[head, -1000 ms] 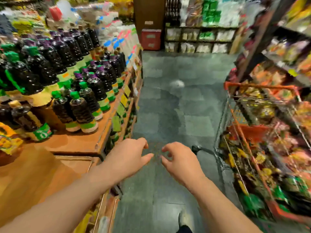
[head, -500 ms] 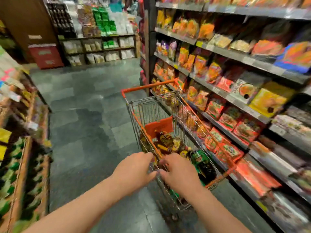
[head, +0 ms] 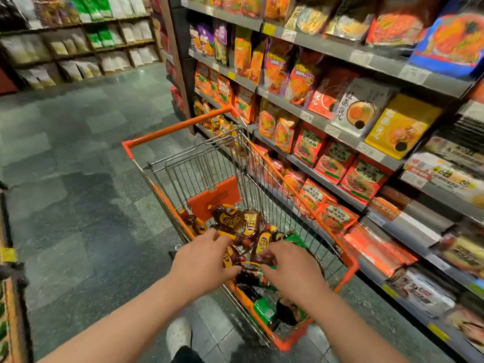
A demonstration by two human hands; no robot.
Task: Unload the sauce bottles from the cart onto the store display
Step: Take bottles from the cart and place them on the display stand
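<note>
Sauce bottles (head: 237, 222), dark w/ yellow labels, in cart (head: 349, 268); both hands' grip unclear.

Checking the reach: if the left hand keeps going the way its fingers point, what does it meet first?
Probably the yellow-labelled sauce bottles piled in the cart, just beyond the left hand; depth is unclear.

A: hands status?
B: both forearms bare, reaching forward and down, converging toward centre. left hand (head: 203, 260) palm-down, fingers loosely bent, fingertips pointing forward-right
A: right?
B: right hand (head: 290, 265) also palm-down, fingers spread and curled downward, thumb angled in toward the left hand. hands near each other, not touching
A: gripping anything?
B: can't tell for either, fingertips partly hidden
</note>
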